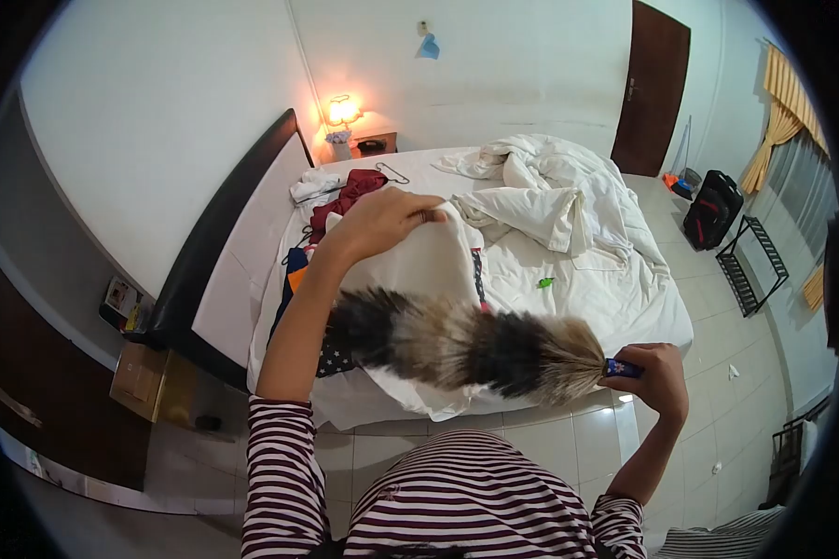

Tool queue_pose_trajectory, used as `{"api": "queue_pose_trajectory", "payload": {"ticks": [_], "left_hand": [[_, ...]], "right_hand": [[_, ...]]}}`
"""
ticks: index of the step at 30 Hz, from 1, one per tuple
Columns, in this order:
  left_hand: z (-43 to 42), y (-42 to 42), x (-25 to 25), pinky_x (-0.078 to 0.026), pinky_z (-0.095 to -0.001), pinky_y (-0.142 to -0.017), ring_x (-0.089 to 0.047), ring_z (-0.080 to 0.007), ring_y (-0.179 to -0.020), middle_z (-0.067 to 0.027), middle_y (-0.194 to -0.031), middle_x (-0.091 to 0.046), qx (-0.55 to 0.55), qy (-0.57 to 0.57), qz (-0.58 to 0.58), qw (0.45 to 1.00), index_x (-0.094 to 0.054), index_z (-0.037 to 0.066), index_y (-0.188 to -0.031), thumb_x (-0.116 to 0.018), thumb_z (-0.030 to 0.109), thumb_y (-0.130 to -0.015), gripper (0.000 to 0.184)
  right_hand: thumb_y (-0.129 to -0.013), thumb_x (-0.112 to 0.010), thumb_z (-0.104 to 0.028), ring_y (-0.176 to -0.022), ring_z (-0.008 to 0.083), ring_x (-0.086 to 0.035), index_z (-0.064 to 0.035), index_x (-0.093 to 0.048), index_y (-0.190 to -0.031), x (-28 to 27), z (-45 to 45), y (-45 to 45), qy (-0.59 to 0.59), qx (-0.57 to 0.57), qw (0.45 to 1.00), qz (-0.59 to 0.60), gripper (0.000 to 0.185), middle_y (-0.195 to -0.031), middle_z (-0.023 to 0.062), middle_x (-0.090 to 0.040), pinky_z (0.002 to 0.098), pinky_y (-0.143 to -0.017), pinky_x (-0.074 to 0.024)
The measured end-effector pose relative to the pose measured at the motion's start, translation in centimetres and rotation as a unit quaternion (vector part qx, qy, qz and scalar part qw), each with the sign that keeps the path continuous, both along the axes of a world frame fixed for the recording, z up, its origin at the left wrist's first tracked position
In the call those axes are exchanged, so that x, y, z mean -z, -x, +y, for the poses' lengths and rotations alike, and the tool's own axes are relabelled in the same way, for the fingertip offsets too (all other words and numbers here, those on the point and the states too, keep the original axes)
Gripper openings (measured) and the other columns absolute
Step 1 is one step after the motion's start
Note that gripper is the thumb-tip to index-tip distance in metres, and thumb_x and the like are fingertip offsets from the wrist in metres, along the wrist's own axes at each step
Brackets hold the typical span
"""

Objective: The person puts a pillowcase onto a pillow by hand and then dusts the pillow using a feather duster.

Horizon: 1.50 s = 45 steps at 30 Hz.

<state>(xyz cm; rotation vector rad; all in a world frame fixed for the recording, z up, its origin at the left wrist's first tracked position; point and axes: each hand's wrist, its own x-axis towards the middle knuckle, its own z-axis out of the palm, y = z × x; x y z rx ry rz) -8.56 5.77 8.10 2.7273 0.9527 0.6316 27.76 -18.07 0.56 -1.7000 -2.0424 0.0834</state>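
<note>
My right hand (657, 377) is closed around the blue handle (622, 369) of a feather duster. The fluffy black, tan and cream duster (447, 343) stretches leftward in front of me, across the near side of the bed. My left hand (391, 219) pinches the upper edge of a white cloth (410, 265) and holds it raised over the mattress. The duster and my left forearm hide part of this cloth. A strip with a dark star pattern and red (479, 277) shows by its right edge.
On the bed (657, 317) lie a rumpled white blanket (541, 168), dark red clothing (350, 197), a hanger (393, 172) and a small green item (544, 282). A lit lamp (344, 111) stands behind. To the right are a black suitcase (713, 210) and a black rack (753, 265).
</note>
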Motion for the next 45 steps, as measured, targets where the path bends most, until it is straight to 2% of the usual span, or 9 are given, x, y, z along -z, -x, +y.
{"api": "queue_pose_trajectory", "payload": {"ticks": [7,16,23,27,30,35,39,43,45], "left_hand": [[-3.0,0.0,-1.6,-0.047,-0.0371,-0.084,-0.063,-0.0319,-0.094,-0.0160,-0.099,-0.067,0.041,0.010,0.076,0.996,-0.063,0.005,-0.114,-0.054,0.017,-0.091,0.028],[-3.0,2.4,-2.1,-0.047,-0.0331,-0.068,-0.060,-0.0308,-0.068,-0.0209,-0.077,-0.062,-0.025,-0.060,-0.209,0.976,-0.060,0.000,-0.111,-0.054,0.003,-0.089,0.023],[0.1,5.3,-0.3,-0.046,-0.0302,-0.070,-0.056,-0.0154,-0.072,-0.0098,-0.081,-0.064,-0.151,-0.081,-0.377,0.910,-0.061,0.000,-0.107,-0.048,0.019,-0.100,0.024],[-0.6,6.2,-1.4,-0.046,-0.0299,-0.073,-0.057,-0.0160,-0.076,-0.0091,-0.082,-0.061,-0.211,-0.054,-0.395,0.893,-0.060,-0.001,-0.104,-0.045,0.029,-0.101,0.033],[0.1,7.3,1.4,-0.046,-0.0336,-0.073,-0.056,-0.0284,-0.074,-0.0188,-0.085,-0.062,-0.186,-0.160,-0.288,0.926,-0.059,-0.003,-0.103,-0.048,0.027,-0.099,0.031],[-0.8,6.2,3.8,-0.046,-0.0378,-0.075,-0.057,-0.0391,-0.080,-0.0247,-0.086,-0.061,-0.164,0.069,-0.151,0.972,-0.059,-0.004,-0.105,-0.050,0.027,-0.098,0.033],[-0.5,5.4,5.3,-0.046,-0.0394,-0.077,-0.059,-0.0408,-0.084,-0.0265,-0.087,-0.061,-0.162,0.146,-0.115,0.969,-0.059,-0.004,-0.107,-0.048,0.033,-0.099,0.039],[-0.4,4.9,6.9,-0.045,-0.0410,-0.080,-0.059,-0.0421,-0.087,-0.0275,-0.088,-0.061,-0.134,0.136,-0.115,0.975,-0.059,-0.005,-0.109,-0.046,0.036,-0.099,0.044],[-0.3,4.5,8.1,-0.045,-0.0414,-0.082,-0.059,-0.0433,-0.089,-0.0276,-0.089,-0.062,-0.118,0.108,-0.116,0.980,-0.059,-0.006,-0.109,-0.047,0.036,-0.098,0.044]], "right_hand": [[-0.073,-0.076,-0.039,-0.057,0.0305,-0.059,-0.0063,-0.061,-0.071,1.7,2.7,3.7,-0.064,0.061,0.996,0.030,0.036,-0.063,0.0104,-0.060,0.0382,-0.055,-0.0459],[-0.076,-0.063,-0.063,-0.071,0.0345,-0.066,-0.0110,-0.073,-0.079,28.7,6.9,3.2,0.264,0.049,0.951,-0.155,0.053,-0.075,0.0147,-0.068,0.0460,-0.064,-0.0512],[-0.071,-0.066,-0.066,-0.078,0.0305,-0.069,-0.0112,-0.074,-0.084,32.7,2.1,1.2,0.404,0.038,0.884,-0.232,0.057,-0.084,0.0116,-0.071,0.0425,-0.068,-0.0543],[-0.069,-0.070,-0.058,-0.077,0.0239,-0.070,-0.0175,-0.076,-0.089,43.1,-0.8,-2.1,0.413,0.142,0.812,-0.387,0.045,-0.084,0.0060,-0.072,0.0354,-0.064,-0.0529],[-0.066,-0.072,-0.062,-0.071,0.0195,-0.069,-0.0194,-0.076,-0.079,41.2,-3.5,-5.0,0.393,0.161,0.830,-0.360,0.045,-0.074,0.0041,-0.071,0.0332,-0.060,-0.0509],[-0.067,-0.072,-0.067,-0.048,0.0119,-0.056,-0.0146,-0.074,-0.064,29.0,-2.2,-9.8,0.566,0.177,0.805,0.005,0.053,-0.056,0.0006,-0.060,0.0313,-0.047,-0.0443],[-0.083,-0.069,-0.049,-0.038,0.0074,-0.040,-0.0086,-0.073,-0.074,17.4,-0.7,-8.0,0.506,0.166,0.828,0.176,0.041,-0.050,-0.0022,-0.047,0.0275,-0.036,-0.0323],[-0.094,-0.059,-0.036,-0.041,0.0075,-0.046,-0.0020,-0.068,-0.086,16.6,2.6,-8.5,0.382,0.121,0.846,0.352,0.036,-0.055,0.0004,-0.051,0.0251,-0.036,-0.0341],[-0.095,-0.059,-0.032,-0.044,0.0052,-0.045,-0.0038,-0.059,-0.115,16.9,6.0,-6.6,0.237,0.119,0.853,0.449,0.035,-0.057,-0.0012,-0.052,0.0222,-0.040,-0.0345]]}}
